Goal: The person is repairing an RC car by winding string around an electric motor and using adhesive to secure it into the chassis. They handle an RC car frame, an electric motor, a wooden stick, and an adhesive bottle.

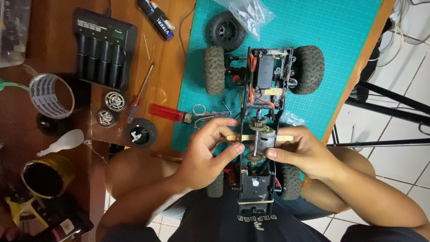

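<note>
Wooden stick (282, 138) is pinched across the motor (264, 142) by left hand (208, 150) and right hand (304, 152); gears (259, 125) just above could be jammed by a slip.

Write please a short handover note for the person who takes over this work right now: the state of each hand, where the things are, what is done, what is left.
Left hand: grip shut on one end of the flat wooden stick.
Right hand: grip shut on the stick's other end, thumb beside the motor.
Toy car chassis: body off, lies lengthwise on the green cutting mat; stick lies across it at the motor and gears.
Done: body removed, one loose wheel on the mat.
Left: motor area open; scissors and red screwdriver lie left.
</note>
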